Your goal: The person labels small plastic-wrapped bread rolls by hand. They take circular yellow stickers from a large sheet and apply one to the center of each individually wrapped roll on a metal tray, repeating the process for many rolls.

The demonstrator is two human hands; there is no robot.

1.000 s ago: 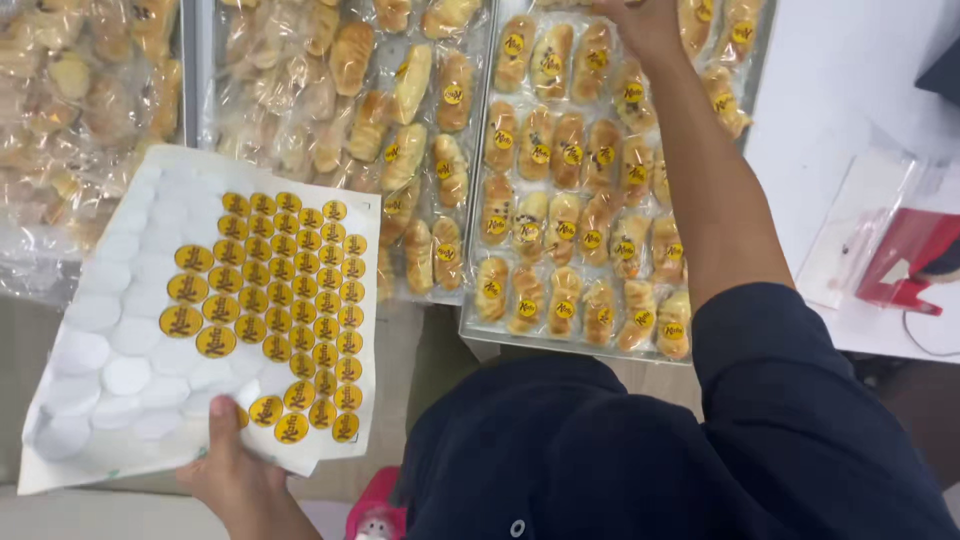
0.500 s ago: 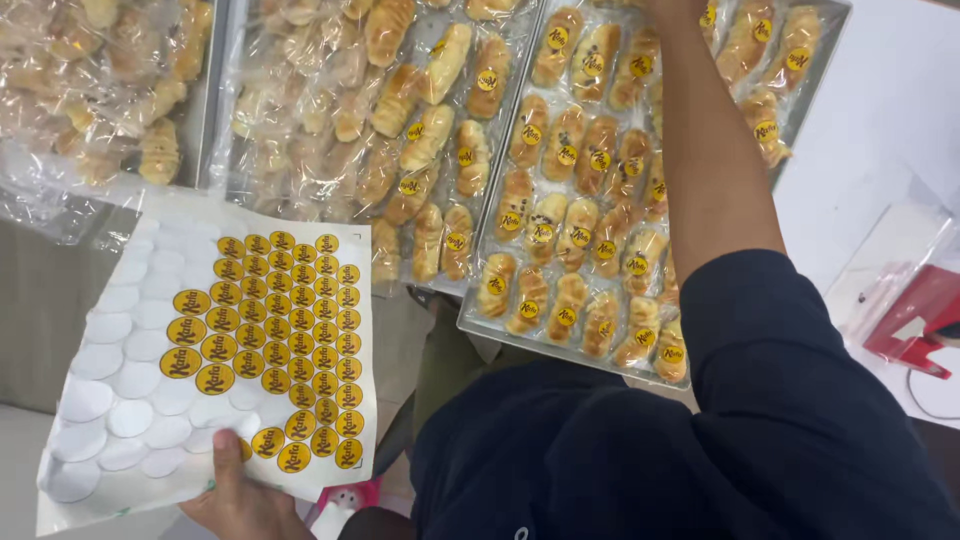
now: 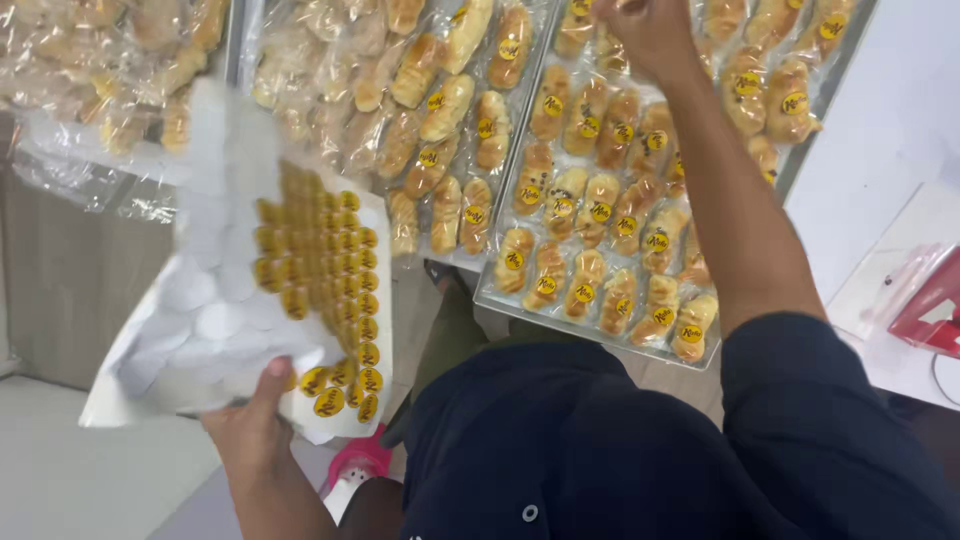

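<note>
The left hand [image 3: 255, 425] grips the lower edge of a white sticker sheet [image 3: 200, 310], thumb pressed on top near the bottom rows, and holds it up at a tilt in front of the body, clear of the table. The sheet is blurred; round yellow stickers [image 3: 325, 270] fill its right part, while the left part shows only bare white circles where stickers are peeled off. The right hand [image 3: 645, 30] reaches forward, arm stretched over a metal tray [image 3: 600, 335], and is closed with its fingers bunched down on the wrapped pastries at the tray's far end; whether it pinches a sticker cannot be told. The wrapped pastries [image 3: 590, 210] on this tray lie in neat rows, each in clear film with a yellow sticker on top. Just to the left, a second tray holds more wrapped pastries [image 3: 440, 110], some stickered, some bare. On the white table [image 3: 880, 130] at the right lies a red packet [image 3: 930, 310] in clear plastic.
</note>
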